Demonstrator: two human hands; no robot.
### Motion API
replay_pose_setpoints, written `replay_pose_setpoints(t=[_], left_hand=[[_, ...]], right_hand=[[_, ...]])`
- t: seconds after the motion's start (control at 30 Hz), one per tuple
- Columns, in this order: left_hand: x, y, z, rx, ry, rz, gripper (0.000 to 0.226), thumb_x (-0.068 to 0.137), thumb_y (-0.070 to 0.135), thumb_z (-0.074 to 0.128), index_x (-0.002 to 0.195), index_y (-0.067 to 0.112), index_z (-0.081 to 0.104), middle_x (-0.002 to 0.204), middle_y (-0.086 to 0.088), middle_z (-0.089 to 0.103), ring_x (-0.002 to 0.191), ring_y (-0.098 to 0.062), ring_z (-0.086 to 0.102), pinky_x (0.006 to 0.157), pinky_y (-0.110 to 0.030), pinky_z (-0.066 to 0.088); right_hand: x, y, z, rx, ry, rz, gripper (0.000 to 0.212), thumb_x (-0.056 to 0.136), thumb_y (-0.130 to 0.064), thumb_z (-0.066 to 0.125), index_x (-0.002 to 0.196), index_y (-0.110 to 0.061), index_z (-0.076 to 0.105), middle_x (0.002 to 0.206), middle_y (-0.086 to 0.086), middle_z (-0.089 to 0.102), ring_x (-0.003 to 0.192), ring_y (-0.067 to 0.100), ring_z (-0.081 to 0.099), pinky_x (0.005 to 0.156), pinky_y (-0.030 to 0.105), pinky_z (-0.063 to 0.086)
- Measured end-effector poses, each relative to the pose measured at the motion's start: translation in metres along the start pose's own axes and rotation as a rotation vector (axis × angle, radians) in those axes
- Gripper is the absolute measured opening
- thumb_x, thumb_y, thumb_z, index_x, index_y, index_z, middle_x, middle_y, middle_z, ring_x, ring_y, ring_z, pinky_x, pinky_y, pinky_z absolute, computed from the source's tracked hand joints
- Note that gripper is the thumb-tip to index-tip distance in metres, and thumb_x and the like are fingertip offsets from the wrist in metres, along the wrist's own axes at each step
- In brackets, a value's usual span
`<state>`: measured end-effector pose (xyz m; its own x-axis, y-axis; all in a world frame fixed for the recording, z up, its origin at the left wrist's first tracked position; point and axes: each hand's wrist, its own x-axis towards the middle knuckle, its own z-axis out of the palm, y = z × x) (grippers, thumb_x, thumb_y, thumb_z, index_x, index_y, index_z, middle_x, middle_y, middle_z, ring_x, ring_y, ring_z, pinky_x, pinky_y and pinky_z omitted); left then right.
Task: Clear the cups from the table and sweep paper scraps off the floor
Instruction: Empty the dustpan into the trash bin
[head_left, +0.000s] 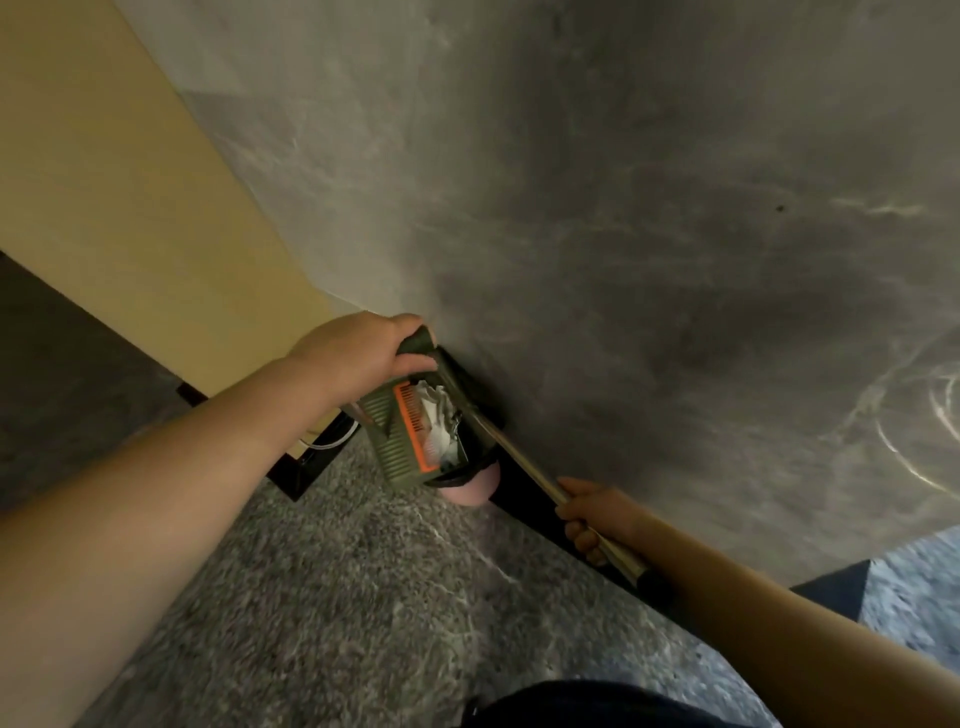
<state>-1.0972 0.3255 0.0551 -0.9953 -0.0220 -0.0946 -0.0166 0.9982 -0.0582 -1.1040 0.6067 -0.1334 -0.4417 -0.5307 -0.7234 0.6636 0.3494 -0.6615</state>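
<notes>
My left hand (358, 353) grips the handle of an olive-green dustpan (400, 441) with an orange comb strip, tilted over a pink bin (475, 491) that stands against the grey wall. White crumpled paper scraps (436, 421) lie in the pan, right above the bin's mouth. My right hand (597, 519) holds a thin wooden broom handle (524, 462) that runs up to the dustpan. The broom's head is hidden. No cups or table show in this view.
A grey marbled wall (623, 208) fills the upper right, with a black skirting (545, 514) along its foot. A beige panel (130, 182) stands at the left, with white cables (332, 441) near its base. Speckled grey floor (363, 597) lies below.
</notes>
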Motion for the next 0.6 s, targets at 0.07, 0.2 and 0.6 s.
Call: replay_pose_setpoints(t=[0.07,0.2,0.6], left_hand=[[0.001,0.004,0.001,-0.059,-0.054,-0.033,0.043,0.092,0.058,0.05,0.126,0.03,0.051,0.075,0.015,0.053,0.063,-0.001,0.049,0.048,-0.025,0.032],[0.006,0.021,0.008,-0.256,-0.212,-0.094,0.039,0.095,0.054,0.049,0.132,0.05,0.041,0.074,0.009,0.064,0.054,-0.01,0.062,0.05,-0.026,0.047],[0.025,0.056,0.008,0.1,-0.094,0.026,0.053,0.096,0.06,0.039,0.142,0.036,0.032,0.07,0.01,0.044,0.056,-0.009,0.042,0.047,-0.026,0.029]], right_hand=[[0.0,0.002,-0.004,-0.001,-0.012,-0.008,0.061,0.098,-0.003,0.042,0.152,-0.022,0.02,0.045,0.0,0.041,0.032,0.008,0.036,0.034,0.016,0.033],[-0.001,0.007,-0.011,-0.022,0.004,-0.023,0.065,0.097,-0.003,0.044,0.153,-0.022,0.017,0.048,0.001,0.043,0.033,0.008,0.038,0.036,0.017,0.034],[0.0,0.014,-0.018,0.025,-0.061,-0.036,0.031,0.095,-0.001,0.041,0.121,-0.018,0.045,0.048,-0.001,0.041,0.034,0.009,0.036,0.038,0.018,0.033]])
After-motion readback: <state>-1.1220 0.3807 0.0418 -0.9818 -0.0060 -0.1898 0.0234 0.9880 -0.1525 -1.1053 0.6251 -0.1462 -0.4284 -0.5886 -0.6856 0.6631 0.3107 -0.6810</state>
